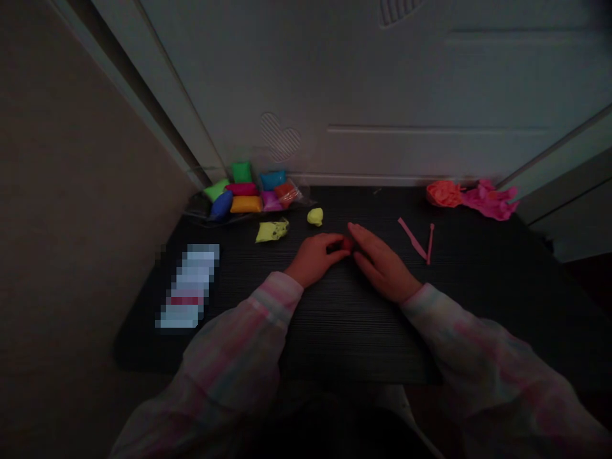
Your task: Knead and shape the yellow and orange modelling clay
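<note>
A small red lump of modelling clay (347, 245) sits between my hands over the dark table, partly hidden by fingers. My left hand (316, 256) has its thumb and fingers curved around the lump's left side. My right hand (382, 262) is stretched out flat, fingers extended, its inner side against or very close to the lump's right side. Beyond my left hand lies a yellow clay ball (315, 217), with a torn yellow wrapper (271, 231) left of it. Two pink modelling tools (413, 240) rest to the right of my right hand.
At the back left, a clear bag holds several coloured clay packs (246, 204). A blurred-out phone (189, 287) lies at the left. Orange crumpled material (444, 193) and pink crumpled material (491, 199) are at the back right. A white panel (382, 83) stands behind the table (354, 344).
</note>
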`<action>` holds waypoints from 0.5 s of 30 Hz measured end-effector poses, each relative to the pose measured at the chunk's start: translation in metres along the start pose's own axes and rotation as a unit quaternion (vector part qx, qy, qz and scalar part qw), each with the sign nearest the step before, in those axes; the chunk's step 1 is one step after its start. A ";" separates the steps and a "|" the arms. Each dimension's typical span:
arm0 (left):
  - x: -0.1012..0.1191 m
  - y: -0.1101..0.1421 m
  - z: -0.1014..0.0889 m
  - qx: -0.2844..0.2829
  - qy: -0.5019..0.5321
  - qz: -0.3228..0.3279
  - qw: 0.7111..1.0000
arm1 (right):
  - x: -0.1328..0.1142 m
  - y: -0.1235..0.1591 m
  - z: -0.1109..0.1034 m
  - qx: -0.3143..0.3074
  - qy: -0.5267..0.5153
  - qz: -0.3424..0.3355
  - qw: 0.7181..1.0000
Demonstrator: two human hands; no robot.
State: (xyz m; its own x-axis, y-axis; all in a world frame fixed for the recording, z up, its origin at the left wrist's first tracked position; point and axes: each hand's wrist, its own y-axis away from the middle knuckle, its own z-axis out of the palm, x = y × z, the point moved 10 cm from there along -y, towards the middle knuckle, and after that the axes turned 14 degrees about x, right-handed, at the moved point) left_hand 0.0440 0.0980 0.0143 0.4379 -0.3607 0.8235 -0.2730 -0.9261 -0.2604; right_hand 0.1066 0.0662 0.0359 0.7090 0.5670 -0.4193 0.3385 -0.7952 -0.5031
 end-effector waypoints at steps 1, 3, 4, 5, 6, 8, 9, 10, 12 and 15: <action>-0.001 0.000 -0.001 0.004 0.008 -0.009 1.000 | 0.003 -0.001 -0.003 0.017 -0.016 0.022 0.999; -0.003 0.000 -0.002 0.009 0.017 -0.023 1.000 | 0.007 -0.003 -0.007 0.039 -0.041 0.056 0.997; -0.003 0.000 -0.002 0.010 0.019 -0.026 0.999 | 0.008 -0.004 -0.007 0.044 -0.051 0.066 0.996; -0.003 0.000 -0.002 0.009 0.020 -0.025 0.999 | 0.009 -0.005 -0.007 0.046 -0.060 0.074 0.994; -0.003 0.000 -0.001 0.007 0.020 -0.023 1.000 | 0.009 -0.006 -0.007 0.045 -0.068 0.080 0.993; -0.002 0.001 -0.001 0.002 0.020 -0.021 1.000 | 0.011 -0.007 -0.006 0.044 -0.081 0.095 0.991; -0.002 0.001 -0.001 -0.001 0.021 -0.022 1.000 | 0.013 -0.007 -0.007 0.050 -0.086 0.105 0.989; -0.002 0.001 -0.001 -0.003 0.024 -0.023 0.999 | 0.016 -0.007 -0.009 0.058 -0.090 0.115 0.988; -0.003 0.000 -0.001 -0.005 0.037 -0.022 0.999 | 0.024 -0.005 -0.014 0.082 -0.089 0.138 0.983; -0.004 -0.001 -0.003 -0.002 0.068 -0.021 0.997 | 0.029 -0.004 -0.016 0.090 -0.083 0.145 0.982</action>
State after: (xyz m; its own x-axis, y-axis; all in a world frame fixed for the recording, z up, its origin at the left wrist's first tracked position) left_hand 0.0400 0.1011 0.0125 0.3289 -0.3028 0.8945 -0.2595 -0.9397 -0.2227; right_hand 0.1356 0.0825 0.0379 0.6441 0.3618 -0.6740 0.0127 -0.8860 -0.4635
